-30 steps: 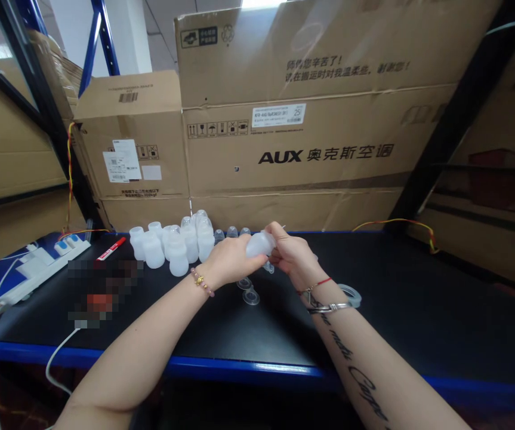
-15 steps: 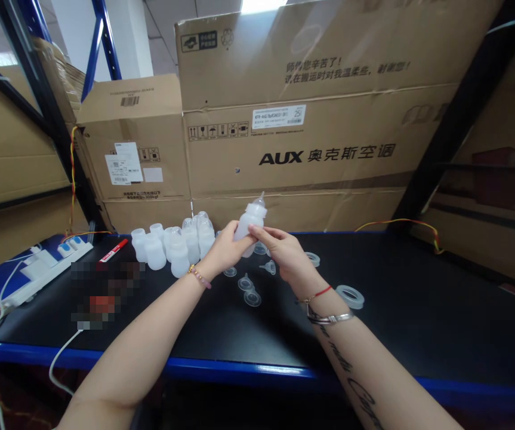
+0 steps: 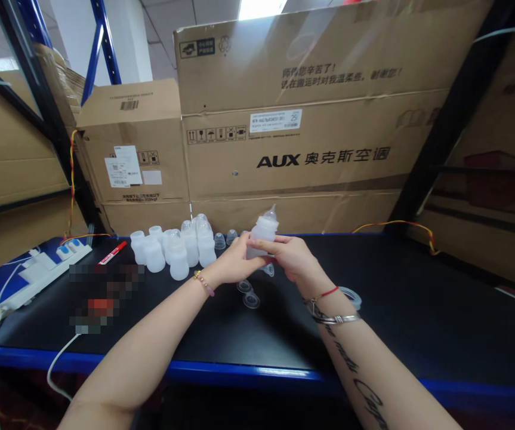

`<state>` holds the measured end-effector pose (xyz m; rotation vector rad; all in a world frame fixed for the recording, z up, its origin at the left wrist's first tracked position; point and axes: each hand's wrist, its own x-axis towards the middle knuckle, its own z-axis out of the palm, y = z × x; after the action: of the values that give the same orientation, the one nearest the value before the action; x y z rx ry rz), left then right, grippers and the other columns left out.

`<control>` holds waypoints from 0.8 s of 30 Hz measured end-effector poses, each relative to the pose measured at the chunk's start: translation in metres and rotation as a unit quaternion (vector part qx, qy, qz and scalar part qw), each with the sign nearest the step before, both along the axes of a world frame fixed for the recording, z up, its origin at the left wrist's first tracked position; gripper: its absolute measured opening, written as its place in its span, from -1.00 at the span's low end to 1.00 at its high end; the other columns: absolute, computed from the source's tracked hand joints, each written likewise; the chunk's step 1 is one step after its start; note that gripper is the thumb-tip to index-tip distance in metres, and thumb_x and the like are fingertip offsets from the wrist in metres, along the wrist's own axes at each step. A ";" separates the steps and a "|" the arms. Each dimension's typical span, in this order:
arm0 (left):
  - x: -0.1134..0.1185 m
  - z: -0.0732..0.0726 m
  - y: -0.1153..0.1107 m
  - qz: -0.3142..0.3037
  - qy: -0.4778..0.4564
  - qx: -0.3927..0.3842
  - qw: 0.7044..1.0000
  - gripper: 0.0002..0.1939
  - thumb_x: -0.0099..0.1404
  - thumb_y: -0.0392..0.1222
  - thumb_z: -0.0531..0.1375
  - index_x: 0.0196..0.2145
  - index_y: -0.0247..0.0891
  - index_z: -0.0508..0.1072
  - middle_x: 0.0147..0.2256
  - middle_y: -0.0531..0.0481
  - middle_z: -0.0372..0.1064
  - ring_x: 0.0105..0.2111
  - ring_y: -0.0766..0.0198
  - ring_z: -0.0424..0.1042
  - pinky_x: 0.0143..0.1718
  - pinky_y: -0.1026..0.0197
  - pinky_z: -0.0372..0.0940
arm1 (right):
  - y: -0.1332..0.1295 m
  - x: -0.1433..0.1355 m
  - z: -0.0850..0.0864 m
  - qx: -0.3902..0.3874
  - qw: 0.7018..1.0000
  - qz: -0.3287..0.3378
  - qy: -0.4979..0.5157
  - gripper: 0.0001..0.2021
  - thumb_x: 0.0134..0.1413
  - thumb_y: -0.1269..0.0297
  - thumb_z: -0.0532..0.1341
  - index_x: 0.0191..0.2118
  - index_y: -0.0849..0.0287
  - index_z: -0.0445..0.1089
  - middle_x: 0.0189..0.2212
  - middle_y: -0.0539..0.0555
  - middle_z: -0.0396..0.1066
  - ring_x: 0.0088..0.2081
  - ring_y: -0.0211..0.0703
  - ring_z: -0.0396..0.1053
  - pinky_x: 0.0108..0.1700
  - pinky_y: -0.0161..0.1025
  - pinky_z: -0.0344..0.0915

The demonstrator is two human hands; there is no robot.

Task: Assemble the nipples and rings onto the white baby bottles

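A milky-white baby bottle (image 3: 264, 229) with a clear nipple (image 3: 271, 212) on top is held above the black table, leaning slightly right. My left hand (image 3: 236, 261) is closed around its body from the left. From the right, my right hand (image 3: 296, 258) also grips it, fingers against the side; part of the bottle is hidden behind them. Below the hands lie loose clear nipples (image 3: 251, 300). Right of my right wrist is a translucent ring (image 3: 352, 297), partly covered by the forearm.
Several white bottles (image 3: 179, 263) stand grouped at the left, some topped with clear domes. More clear domed caps (image 3: 219, 240) sit behind my left hand. A red marker (image 3: 113, 253), a power strip (image 3: 54, 269) and a blurred-out item are farther left. Large cardboard boxes (image 3: 329, 131) stand behind.
Both hands and the bottle have shifted a little right and down. My right hand has turned, its fingers now lying across the bottle.
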<state>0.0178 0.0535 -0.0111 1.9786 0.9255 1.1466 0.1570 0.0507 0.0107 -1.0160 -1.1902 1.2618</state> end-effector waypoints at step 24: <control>0.004 -0.028 0.051 0.200 0.333 0.066 0.919 -0.61 0.20 -0.18 0.21 -0.01 -0.26 0.44 -0.07 -0.25 0.32 0.04 -0.09 0.23 0.08 -0.07 0.16 | 0.009 0.015 -0.009 0.088 0.965 -0.113 -0.219 -0.67 -0.42 0.30 0.33 -0.37 0.31 0.57 -0.51 0.07 0.49 -0.46 -0.14 0.38 -0.49 -0.33 0.20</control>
<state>0.0217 0.1043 -0.0392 2.4161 1.7008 0.7322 0.1718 0.0602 0.0013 -1.2967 -1.4434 0.7570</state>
